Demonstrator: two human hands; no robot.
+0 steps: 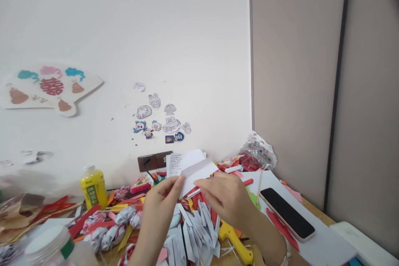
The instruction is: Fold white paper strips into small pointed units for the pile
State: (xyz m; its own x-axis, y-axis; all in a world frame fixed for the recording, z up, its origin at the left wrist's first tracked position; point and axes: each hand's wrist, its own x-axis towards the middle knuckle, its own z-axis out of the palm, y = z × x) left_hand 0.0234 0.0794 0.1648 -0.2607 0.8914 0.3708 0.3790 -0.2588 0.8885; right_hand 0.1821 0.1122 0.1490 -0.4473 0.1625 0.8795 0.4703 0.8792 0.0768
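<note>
A creased white sheet of paper (pixel 199 172) is held up between my two hands over the cluttered table. My left hand (pixel 162 197) pinches its left edge between thumb and fingers. At the lower right side, my right hand (pixel 227 194) has its bent fingers closed on the sheet, its thumb mostly hidden. Behind it leans a paper with handwritten lines (pixel 174 165). Below the hands lies a heap of folded white paper strips (pixel 195 232). A yellow tool handle, looking like a glue gun (pixel 238 245), lies under my right forearm.
A black-screened phone (pixel 288 213) rests on white sheets (pixel 327 245) at right. To the left stand a yellow drink bottle (pixel 93 189) and a white-lidded jar (pixel 48 243), among crumpled paper (pixel 106 232) and coloured scraps. A plastic bag (pixel 258 149) sits by the wall.
</note>
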